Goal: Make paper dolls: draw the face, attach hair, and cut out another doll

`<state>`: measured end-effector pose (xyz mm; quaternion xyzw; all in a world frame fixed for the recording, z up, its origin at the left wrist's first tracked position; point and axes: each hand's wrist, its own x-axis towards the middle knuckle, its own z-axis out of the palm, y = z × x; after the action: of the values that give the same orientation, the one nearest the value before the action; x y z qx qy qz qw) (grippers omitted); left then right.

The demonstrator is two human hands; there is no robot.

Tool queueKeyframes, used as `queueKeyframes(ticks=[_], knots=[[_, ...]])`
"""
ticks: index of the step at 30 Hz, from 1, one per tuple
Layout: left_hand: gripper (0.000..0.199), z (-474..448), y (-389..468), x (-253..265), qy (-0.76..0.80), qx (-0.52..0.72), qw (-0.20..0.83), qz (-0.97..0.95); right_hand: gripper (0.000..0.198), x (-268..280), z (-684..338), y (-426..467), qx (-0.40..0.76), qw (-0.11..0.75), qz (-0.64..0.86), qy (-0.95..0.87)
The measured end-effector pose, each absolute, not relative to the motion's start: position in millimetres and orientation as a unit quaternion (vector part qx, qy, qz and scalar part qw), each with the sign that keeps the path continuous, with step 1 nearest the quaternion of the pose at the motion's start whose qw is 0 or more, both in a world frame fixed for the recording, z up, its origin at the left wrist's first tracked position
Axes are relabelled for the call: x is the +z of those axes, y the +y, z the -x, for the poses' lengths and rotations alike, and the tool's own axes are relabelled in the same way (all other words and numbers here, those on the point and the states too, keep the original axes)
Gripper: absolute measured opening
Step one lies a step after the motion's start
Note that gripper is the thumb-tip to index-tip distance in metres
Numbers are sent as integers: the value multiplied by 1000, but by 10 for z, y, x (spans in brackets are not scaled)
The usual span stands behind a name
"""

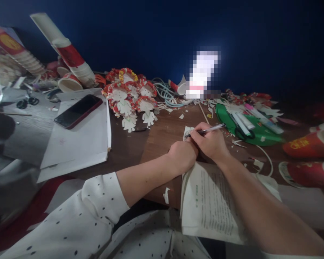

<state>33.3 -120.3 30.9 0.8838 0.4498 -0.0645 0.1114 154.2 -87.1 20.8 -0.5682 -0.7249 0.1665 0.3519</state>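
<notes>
My right hand [209,140] pinches a slim pen [214,128], its tip down on a small piece of white paper [188,130]. Faint marks show on that paper. My left hand [184,155] is closed against the right one, and the paper sticks out past its far side; its fingertips are hidden. Below both wrists lies a printed booklet [213,212], partly covered by my right forearm. To the far left of my hands stands a cluster of white paper figures [122,100] with red, frilly tops.
A phone [79,110] lies on white sheets [75,145] at left, near stacked paper cups [72,57]. A lit, blurred screen [203,72] stands at the back. Markers [241,124] and scissors [241,133] rest on green material [270,137]. Red cups [307,145] lie at right; scraps litter the table.
</notes>
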Motion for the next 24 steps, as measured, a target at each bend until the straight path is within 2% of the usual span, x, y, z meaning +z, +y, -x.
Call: queueKeyframes(ticks=[3,8,15,24], knots=[[37,-334,-1205,302,457,-74,100,-881,15,220,-1585,-898,146,383,551,-727],[58,-345,-1210,299,456,-100,58,-883,16,284,-1834,-939,77,448,577,-678],[62,-365,-1209,283,467,-113,43,-876,19,199,-2019,-922,38,383,605,-697],[60,-357,-1207,271,469,-103,38,-876,17,138,-1950,-924,43,372,591,-714]])
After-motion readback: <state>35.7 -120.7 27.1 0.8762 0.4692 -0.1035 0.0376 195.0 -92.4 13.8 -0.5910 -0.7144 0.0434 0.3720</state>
